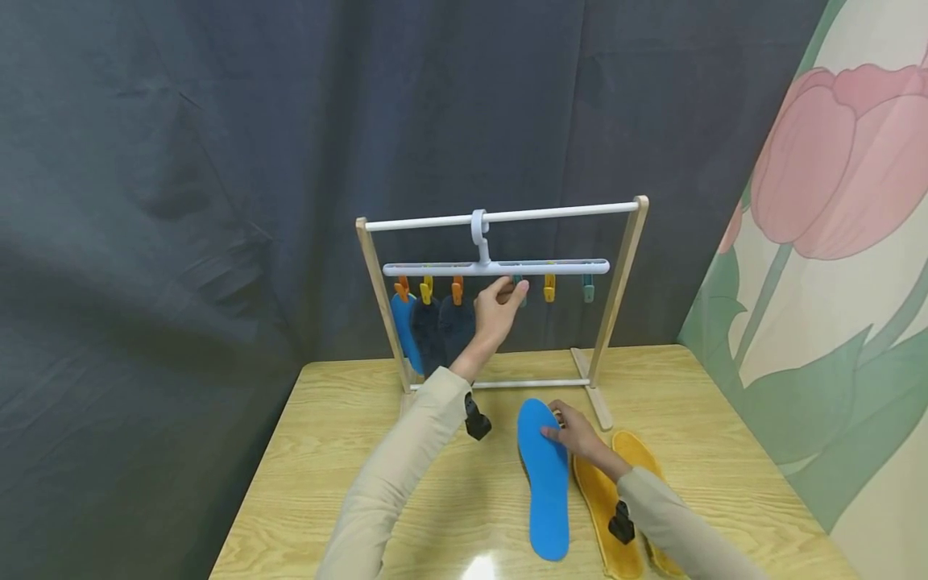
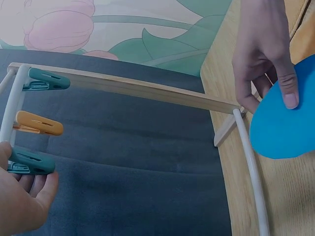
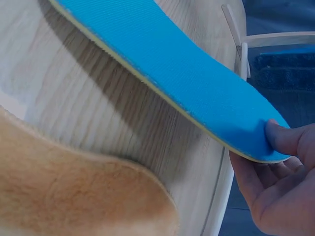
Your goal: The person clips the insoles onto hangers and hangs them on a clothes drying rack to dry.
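Note:
My left hand is up at the white hanger, thumb and fingers pinching a green clothespin that hangs from it. Lower down, my right hand holds a blue insole by one end, thumb on the blue face and fingers behind, as the right wrist view shows. That gripped end is lifted above the table. Right of the pinched clothespin hang a yellow clothespin and another green clothespin, both holding nothing.
The hanger hooks over a wooden rack's white top rod. On its left, clothespins hold a blue insole and two dark insoles. Two orange-yellow fuzzy insoles lie on the wooden table, under and beside my right forearm.

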A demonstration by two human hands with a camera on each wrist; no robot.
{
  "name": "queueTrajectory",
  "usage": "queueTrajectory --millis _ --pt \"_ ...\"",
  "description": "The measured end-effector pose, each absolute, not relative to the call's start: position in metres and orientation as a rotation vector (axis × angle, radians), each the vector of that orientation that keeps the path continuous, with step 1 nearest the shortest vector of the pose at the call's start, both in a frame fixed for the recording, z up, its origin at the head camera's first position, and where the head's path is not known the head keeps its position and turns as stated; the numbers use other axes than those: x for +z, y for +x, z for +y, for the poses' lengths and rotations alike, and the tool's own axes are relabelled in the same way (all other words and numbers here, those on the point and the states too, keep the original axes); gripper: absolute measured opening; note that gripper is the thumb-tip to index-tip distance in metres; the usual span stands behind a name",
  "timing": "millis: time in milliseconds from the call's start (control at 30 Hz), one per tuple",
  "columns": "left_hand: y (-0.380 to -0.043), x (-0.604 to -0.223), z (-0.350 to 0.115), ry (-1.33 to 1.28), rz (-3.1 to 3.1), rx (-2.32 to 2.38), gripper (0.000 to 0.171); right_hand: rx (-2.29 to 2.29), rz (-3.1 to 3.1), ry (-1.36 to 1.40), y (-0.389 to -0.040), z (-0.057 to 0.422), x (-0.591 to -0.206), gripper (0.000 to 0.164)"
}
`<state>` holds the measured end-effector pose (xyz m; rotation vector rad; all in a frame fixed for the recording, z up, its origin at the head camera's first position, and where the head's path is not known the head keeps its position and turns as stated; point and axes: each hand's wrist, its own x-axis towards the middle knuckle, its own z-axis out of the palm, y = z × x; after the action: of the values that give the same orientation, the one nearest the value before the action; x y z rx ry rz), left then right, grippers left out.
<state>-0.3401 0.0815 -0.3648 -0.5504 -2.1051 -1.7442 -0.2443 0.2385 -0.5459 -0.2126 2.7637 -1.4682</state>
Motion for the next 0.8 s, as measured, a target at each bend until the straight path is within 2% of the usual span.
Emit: queueTrajectory --millis 467,800 --pt "-0.342 -0.364 0.072 -0.569 -2.191 -1.64 0.044 -1.561 2.679 -0.25 -0.246 0.237 -0.53 0.03" --pt "-0.342 -0.366 0.071 -0.525 -2.205 -1.701 0.039 -1.517 2.67 -0.183 -0.247 0.235 -0.522 0.041"
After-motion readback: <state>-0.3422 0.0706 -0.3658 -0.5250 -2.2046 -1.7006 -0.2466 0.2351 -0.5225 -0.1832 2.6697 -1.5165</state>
